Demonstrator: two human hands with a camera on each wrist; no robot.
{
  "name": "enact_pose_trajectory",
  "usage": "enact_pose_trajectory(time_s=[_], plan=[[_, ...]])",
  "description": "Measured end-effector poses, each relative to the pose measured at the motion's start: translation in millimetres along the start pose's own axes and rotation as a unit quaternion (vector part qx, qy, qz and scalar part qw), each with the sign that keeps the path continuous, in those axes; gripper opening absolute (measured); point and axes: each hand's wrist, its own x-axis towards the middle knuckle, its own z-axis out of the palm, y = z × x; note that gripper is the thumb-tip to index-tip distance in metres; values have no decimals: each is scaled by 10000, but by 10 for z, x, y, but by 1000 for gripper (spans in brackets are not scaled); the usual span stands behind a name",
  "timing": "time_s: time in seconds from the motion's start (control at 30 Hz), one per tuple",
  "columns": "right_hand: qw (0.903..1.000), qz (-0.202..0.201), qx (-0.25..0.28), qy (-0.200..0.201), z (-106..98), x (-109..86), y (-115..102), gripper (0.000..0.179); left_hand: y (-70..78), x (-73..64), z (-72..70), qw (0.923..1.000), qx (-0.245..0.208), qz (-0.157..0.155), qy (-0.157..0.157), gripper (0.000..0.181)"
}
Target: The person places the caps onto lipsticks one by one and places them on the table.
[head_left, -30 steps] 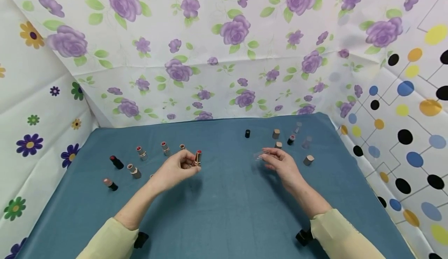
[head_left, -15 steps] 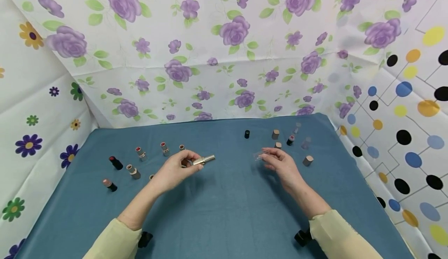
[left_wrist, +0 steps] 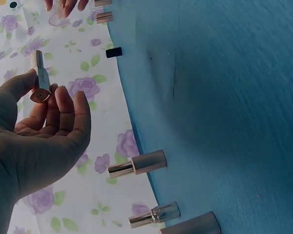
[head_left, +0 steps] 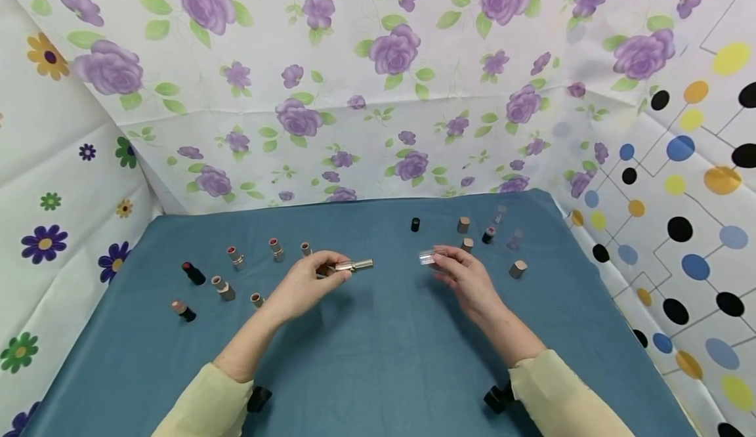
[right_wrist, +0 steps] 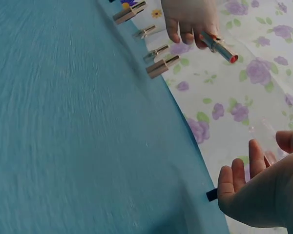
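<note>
Flowered cloth (head_left: 339,99) hangs behind a blue-covered desk (head_left: 378,365). At left stand several uncapped lipsticks (head_left: 193,273). Further right, the left hand (head_left: 308,285) has a closed grip, pinching a gold lipstick (head_left: 361,264) above the desk, its red tip (right_wrist: 234,59) towards the right. I'd expect it light, stiff and rather slippery, the colour soft and easily smeared, so the base (left_wrist: 40,94) is the place to hold. Apart from it, the right hand (head_left: 471,283) pinches a clear cap (head_left: 426,258), probably light, slick and crackable, best held by its sides. Loose caps (head_left: 518,269) stand at far right.
</note>
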Motion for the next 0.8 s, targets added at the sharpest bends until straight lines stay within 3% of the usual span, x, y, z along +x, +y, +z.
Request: enact_pose_trajectory(time_s=[0.23,0.47,0.8], plan=[[9981,25,614,36,161,-8,34,46,4,39,32,9999,-108,-81,-41,30],[9986,-45,515,-87,336,-18,44,46,29,69,71,9999,-145,-27,-14,32],[9986,-93,470,-239,549,-28,74,50,71,115,197,9995,-213,-179,154,29]])
